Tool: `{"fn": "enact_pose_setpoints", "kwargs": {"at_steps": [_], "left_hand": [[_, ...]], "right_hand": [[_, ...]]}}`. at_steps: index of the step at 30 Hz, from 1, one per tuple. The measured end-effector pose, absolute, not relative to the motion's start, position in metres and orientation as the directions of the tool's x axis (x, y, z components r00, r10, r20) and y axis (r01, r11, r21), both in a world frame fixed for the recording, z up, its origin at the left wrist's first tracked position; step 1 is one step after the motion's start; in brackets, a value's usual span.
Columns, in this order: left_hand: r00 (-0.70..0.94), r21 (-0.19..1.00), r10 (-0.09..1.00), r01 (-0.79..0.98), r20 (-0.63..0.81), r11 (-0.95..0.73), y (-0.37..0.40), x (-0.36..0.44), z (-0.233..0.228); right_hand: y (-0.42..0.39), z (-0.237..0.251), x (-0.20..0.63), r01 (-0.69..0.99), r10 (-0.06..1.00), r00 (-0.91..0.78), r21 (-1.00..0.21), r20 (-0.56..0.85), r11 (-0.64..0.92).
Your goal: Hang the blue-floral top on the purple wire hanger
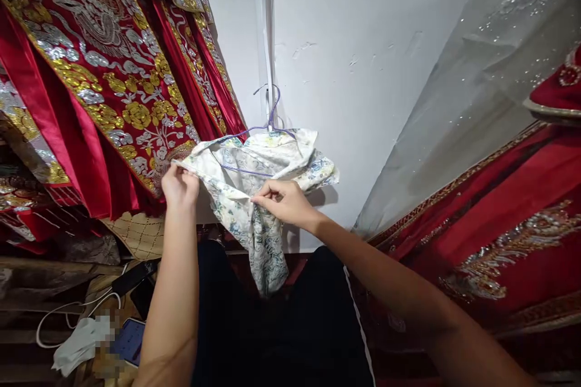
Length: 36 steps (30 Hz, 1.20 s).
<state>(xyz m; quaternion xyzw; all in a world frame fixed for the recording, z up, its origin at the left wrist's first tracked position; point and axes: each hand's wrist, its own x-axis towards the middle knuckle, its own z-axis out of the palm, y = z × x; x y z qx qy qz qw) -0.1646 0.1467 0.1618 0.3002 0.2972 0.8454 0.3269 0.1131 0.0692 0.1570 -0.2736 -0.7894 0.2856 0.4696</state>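
A white floral shirt (pixel 231 208) with blue and green print hangs on a thin purple wire hanger (pixel 275 103) in front of me. My left hand (pixel 180 186) pinches the garment's edge at its left side, pulling the cloth out taut. At the middle front, my right hand (pixel 284 199) pinches another part of the same edge between thumb and fingers. The hanger's lower bar shows inside the open neckline. Below my right hand, the lower part of the shirt falls in gathered folds between my knees.
Red embroidered garments with gold and silver sequins (pixel 131 91) hang at the left. More red beaded cloth (pixel 512 224) and a clear plastic cover (pixel 436 103) are at the right. A white strip (pixel 267 30) runs down the wall. A phone (pixel 128 341), white cable and tissue (pixel 82 344) lie lower left.
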Motion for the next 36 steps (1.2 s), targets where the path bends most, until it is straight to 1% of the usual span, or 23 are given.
{"fn": "enact_pose_setpoints", "kwargs": {"at_steps": [1,3,6,8,9,11,12,13,15,18,20,23,27,28,30,32,33,34,36], "left_hand": [[-0.599,0.732,0.749,-0.369,0.284,-0.573,0.148,-0.16,0.151],[-0.59,0.776,0.757,-0.325,0.28,-0.54,0.147,-0.145,0.132],[-0.598,0.786,0.716,-0.219,0.36,-0.578,0.139,-0.126,0.112],[-0.597,0.777,0.651,-0.073,0.468,-0.625,0.132,-0.122,0.108],[-0.582,0.757,0.597,0.05,0.552,-0.651,0.128,-0.122,0.109],[-0.49,0.661,0.475,0.335,0.731,-0.672,0.123,-0.123,0.115],[-0.428,0.597,0.425,0.454,0.797,-0.662,0.121,-0.124,0.12],[-0.382,0.545,0.39,0.538,0.838,-0.643,0.12,-0.125,0.125],[-0.371,0.512,0.352,0.609,0.859,-0.606,0.119,-0.124,0.135],[-0.424,0.518,0.3,0.649,0.854,-0.557,0.118,-0.118,0.151],[-0.433,0.547,0.336,0.624,0.837,-0.559,0.118,-0.113,0.159],[-0.45,0.605,0.41,0.511,0.793,-0.61,0.121,-0.109,0.168],[-0.539,0.661,0.433,0.357,0.722,-0.66,0.133,-0.113,0.17],[-0.591,0.705,0.468,0.261,0.657,-0.659,0.136,-0.114,0.169],[-0.686,0.785,0.584,-0.03,0.434,-0.619,0.14,-0.117,0.163],[-0.687,0.796,0.697,-0.295,0.207,-0.528,0.139,-0.117,0.152],[-0.663,0.797,0.735,-0.366,0.139,-0.481,0.136,-0.117,0.144],[-0.638,0.805,0.763,-0.395,0.106,-0.442,0.132,-0.115,0.134],[-0.581,0.834,0.81,-0.405,0.082,-0.375,0.12,-0.109,0.11]], "right_hand": [[0.067,0.157,0.11,0.145,0.708,-0.403,-0.723,0.58,0.675],[0.063,0.155,0.108,0.118,0.722,-0.393,-0.748,0.569,0.654],[0.059,0.154,0.113,0.097,0.745,-0.364,-0.773,0.558,0.627],[0.058,0.157,0.121,0.087,0.755,-0.329,-0.778,0.568,0.623],[0.057,0.159,0.125,0.081,0.755,-0.309,-0.775,0.579,0.627],[0.055,0.164,0.134,0.072,0.753,-0.27,-0.767,0.6,0.637],[0.053,0.167,0.139,0.073,0.755,-0.249,-0.765,0.607,0.64],[0.052,0.169,0.143,0.077,0.758,-0.229,-0.765,0.611,0.64],[0.049,0.172,0.152,0.095,0.764,-0.195,-0.763,0.616,0.639],[0.044,0.172,0.161,0.155,0.768,-0.205,-0.754,0.607,0.638],[0.04,0.17,0.163,0.206,0.78,-0.244,-0.756,0.576,0.622],[0.037,0.163,0.162,0.241,0.798,-0.3,-0.767,0.523,0.594],[0.041,0.15,0.158,0.257,0.798,-0.325,-0.765,0.507,0.591],[0.043,0.146,0.156,0.261,0.801,-0.319,-0.766,0.506,0.588],[0.049,0.139,0.152,0.26,0.814,-0.289,-0.777,0.504,0.573],[0.055,0.131,0.148,0.237,0.83,-0.251,-0.8,0.498,0.552],[0.057,0.127,0.145,0.212,0.836,-0.234,-0.814,0.496,0.541],[0.058,0.122,0.142,0.18,0.844,-0.217,-0.83,0.491,0.529],[0.058,0.109,0.137,0.102,0.863,-0.173,-0.863,0.474,0.494]]}}
